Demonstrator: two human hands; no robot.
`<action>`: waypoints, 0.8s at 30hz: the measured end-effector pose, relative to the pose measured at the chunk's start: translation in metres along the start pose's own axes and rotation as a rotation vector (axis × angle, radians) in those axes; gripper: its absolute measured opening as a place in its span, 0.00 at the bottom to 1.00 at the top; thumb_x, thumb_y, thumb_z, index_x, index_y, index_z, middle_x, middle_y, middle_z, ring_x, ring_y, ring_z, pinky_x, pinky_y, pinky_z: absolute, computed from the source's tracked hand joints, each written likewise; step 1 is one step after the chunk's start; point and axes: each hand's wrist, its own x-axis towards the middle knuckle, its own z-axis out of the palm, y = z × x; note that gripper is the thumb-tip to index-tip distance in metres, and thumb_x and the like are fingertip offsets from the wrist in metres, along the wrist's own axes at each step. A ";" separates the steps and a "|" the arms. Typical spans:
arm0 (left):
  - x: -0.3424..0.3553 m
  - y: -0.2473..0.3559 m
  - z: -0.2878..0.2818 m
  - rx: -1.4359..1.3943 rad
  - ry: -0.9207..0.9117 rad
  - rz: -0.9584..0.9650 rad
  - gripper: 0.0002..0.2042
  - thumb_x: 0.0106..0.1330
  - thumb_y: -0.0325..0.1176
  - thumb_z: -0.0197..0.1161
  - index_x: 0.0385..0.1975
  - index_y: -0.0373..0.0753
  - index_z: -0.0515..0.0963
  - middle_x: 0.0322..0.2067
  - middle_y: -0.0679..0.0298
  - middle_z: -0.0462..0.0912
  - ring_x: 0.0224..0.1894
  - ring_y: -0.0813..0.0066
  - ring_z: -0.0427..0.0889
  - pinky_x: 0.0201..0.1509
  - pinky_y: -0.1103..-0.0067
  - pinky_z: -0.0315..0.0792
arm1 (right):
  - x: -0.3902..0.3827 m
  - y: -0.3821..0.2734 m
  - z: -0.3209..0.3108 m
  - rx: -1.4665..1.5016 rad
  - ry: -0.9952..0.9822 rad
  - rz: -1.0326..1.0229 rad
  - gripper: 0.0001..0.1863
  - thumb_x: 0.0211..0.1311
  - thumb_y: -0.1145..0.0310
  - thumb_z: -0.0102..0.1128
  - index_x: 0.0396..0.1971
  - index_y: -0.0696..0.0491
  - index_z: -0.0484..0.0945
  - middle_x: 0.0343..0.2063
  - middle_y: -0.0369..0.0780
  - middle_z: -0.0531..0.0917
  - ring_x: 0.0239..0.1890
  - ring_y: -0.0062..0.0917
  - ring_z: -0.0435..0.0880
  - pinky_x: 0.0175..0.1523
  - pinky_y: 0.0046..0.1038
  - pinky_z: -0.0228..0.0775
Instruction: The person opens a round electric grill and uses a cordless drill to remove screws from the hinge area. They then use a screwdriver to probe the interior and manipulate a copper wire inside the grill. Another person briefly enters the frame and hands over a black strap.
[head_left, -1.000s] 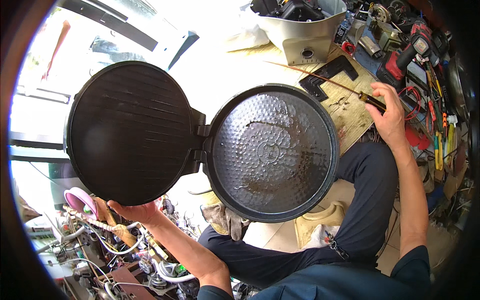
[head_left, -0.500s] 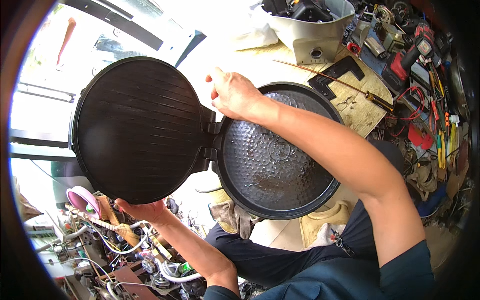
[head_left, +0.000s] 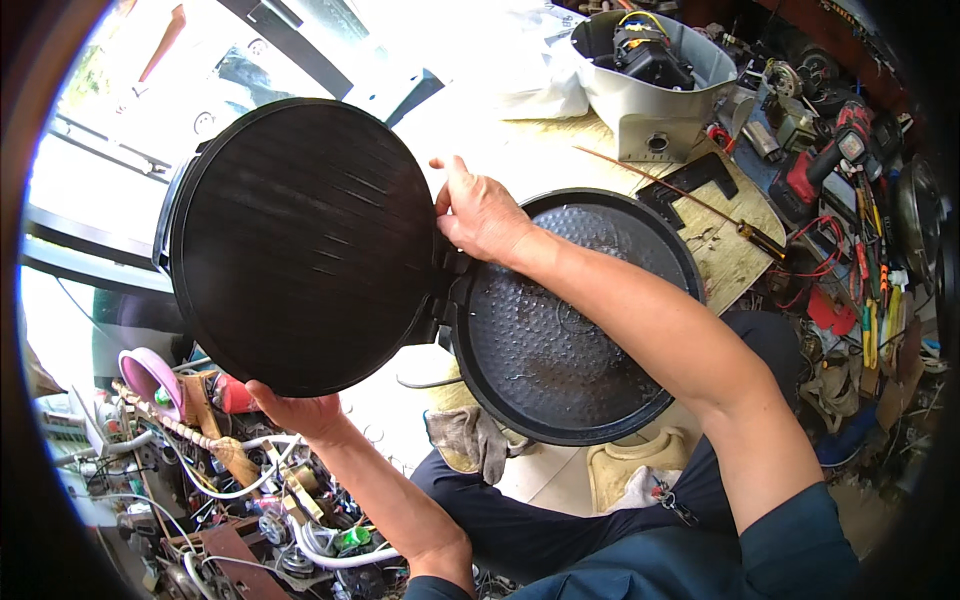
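A round black double-sided electric griddle lies unfolded before me. Its ridged lid plate (head_left: 300, 250) stands raised at the left, joined by a hinge to the dimpled base pan (head_left: 590, 350), which looks wet or greasy and rests over my lap. My left hand (head_left: 305, 415) grips the lid's lower rim, its fingers hidden behind it. My right arm crosses above the base. Close to the hinge, my right hand (head_left: 485, 215) has loosely bent, parted fingers at the lid's right rim; no grip round the rim shows.
A screwdriver (head_left: 755, 238) lies on a wooden board (head_left: 725, 265) beside a grey metal housing (head_left: 650, 125). A red-black cordless drill (head_left: 820, 165) and pliers crowd the right. Cables and scrap parts fill the lower left near a pink bowl (head_left: 150, 380). Work gloves (head_left: 470, 440) lie beyond my knee.
The lid has tilted, and its right rim has come up to my right hand's fingers, which were apart from it before. My left hand still holds the lower rim. The whole view has shifted slightly.
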 end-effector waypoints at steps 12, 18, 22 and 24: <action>0.002 0.004 0.000 0.044 -0.019 -0.048 0.30 0.67 0.56 0.67 0.63 0.42 0.78 0.64 0.60 0.78 0.66 0.55 0.77 0.69 0.51 0.72 | 0.001 0.006 0.002 -0.032 0.003 -0.075 0.34 0.53 0.79 0.56 0.64 0.62 0.60 0.31 0.47 0.85 0.37 0.48 0.86 0.49 0.43 0.77; 0.001 0.003 -0.001 0.090 0.014 -0.026 0.34 0.67 0.55 0.67 0.66 0.39 0.74 0.63 0.57 0.79 0.62 0.55 0.81 0.60 0.56 0.81 | 0.003 0.006 -0.004 0.000 -0.036 -0.151 0.30 0.55 0.79 0.55 0.60 0.64 0.60 0.30 0.58 0.84 0.37 0.56 0.85 0.48 0.49 0.77; 0.001 0.003 -0.003 0.100 0.029 0.006 0.33 0.67 0.55 0.67 0.66 0.40 0.74 0.63 0.57 0.79 0.62 0.55 0.81 0.61 0.56 0.81 | 0.005 0.008 -0.005 -0.020 -0.064 -0.170 0.31 0.54 0.79 0.55 0.60 0.64 0.60 0.30 0.58 0.84 0.39 0.55 0.86 0.49 0.48 0.77; 0.002 0.003 -0.004 0.084 0.020 0.003 0.33 0.67 0.55 0.67 0.66 0.40 0.75 0.63 0.57 0.79 0.62 0.56 0.80 0.61 0.56 0.80 | 0.008 0.007 -0.004 -0.015 -0.082 -0.164 0.31 0.54 0.79 0.56 0.60 0.64 0.60 0.31 0.57 0.84 0.39 0.54 0.86 0.50 0.47 0.77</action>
